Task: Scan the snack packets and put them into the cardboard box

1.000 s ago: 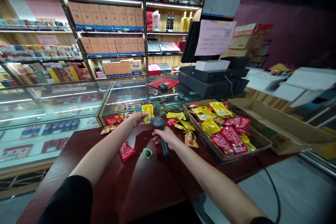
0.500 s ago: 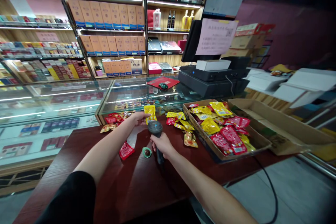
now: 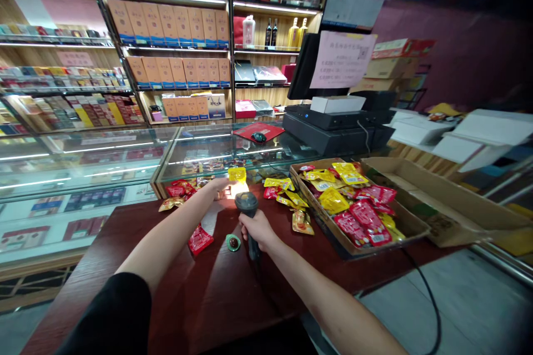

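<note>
My left hand (image 3: 218,186) holds a yellow snack packet (image 3: 237,176) upright over the dark red counter (image 3: 233,288). My right hand (image 3: 257,227) grips the handle of a black barcode scanner (image 3: 247,203), whose head points at the packet. A bright patch of scanner light falls on the packet's lower part. A red packet (image 3: 200,239) and a small green round object (image 3: 233,242) lie on the counter just left of my right hand.
A cardboard tray (image 3: 412,224) full of red and yellow packets sits to the right, with an empty cardboard box (image 3: 458,199) beyond. Loose packets (image 3: 287,191) lie ahead. A glass display case (image 3: 125,150), a till with monitor (image 3: 337,122) and stocked shelves stand behind.
My right hand drew the scanner back towards me and aimed it at the yellow packet. The scanner's light now shines on the packet. My left hand stayed nearly still.
</note>
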The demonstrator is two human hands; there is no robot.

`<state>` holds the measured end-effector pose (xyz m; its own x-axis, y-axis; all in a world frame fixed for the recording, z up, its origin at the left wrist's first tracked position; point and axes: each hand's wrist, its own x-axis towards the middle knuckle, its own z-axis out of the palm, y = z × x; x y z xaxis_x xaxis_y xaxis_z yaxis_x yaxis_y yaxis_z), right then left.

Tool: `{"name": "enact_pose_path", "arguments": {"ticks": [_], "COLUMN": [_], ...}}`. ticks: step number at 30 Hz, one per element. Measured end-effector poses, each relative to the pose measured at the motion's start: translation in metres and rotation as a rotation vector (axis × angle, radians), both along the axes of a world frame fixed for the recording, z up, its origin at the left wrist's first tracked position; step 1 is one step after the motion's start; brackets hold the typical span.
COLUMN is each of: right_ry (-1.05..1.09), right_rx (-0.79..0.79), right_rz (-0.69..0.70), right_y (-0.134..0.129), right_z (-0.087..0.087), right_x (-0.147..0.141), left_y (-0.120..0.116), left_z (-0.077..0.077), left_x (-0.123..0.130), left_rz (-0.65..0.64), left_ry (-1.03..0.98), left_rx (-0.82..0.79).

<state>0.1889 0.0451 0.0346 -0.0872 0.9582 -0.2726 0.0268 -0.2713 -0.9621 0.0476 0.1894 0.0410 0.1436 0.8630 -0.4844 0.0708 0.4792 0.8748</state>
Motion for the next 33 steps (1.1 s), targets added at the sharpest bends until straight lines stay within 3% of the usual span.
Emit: {"name": "enact_pose_path", "arguments": {"ticks": [5, 11, 15, 18, 21, 26, 30, 33], "right_ry": [0.012, -0.003, 0.071, 0.115, 0.121, 0.109, 0.109, 0.084], "right_rx": [-0.007, 0.297, 0.151, 0.094, 0.133, 0.211, 0.212, 0.190], "right_rz": [-0.002, -0.199, -0.189, -0.225, -0.302, -0.400, -0.476, -0.551], "right_y": [0.002, 0.030, 0.058, 0.074, 0.081, 0.064, 0.038, 0.025], "right_z": [-0.001, 0.014, 0.039, 0.060, 0.083, 0.118, 0.128, 0.125], "right_x": [0.000, 0.023, 0.055, 0.088, 0.132, 0.216, 0.269, 0.290], "left_y": [-0.006, -0.015, -0.015, -0.009, -0.002, -0.004, -0.018, -0.027], "left_z": [0.009, 0.013, 0.020, 0.033, 0.053, 0.087, 0.096, 0.092], "left_x": [0.002, 0.007, 0.031, 0.066, 0.116, 0.213, 0.273, 0.296], "left_rz": [-0.001, -0.021, -0.070, -0.088, -0.147, -0.278, -0.387, -0.378], "left_ry": [-0.027, -0.070, -0.132, -0.205, -0.267, -0.257, -0.187, -0.074], "left_rx": [-0.035, -0.039, -0.010, 0.011, 0.044, 0.117, 0.167, 0.233]}}
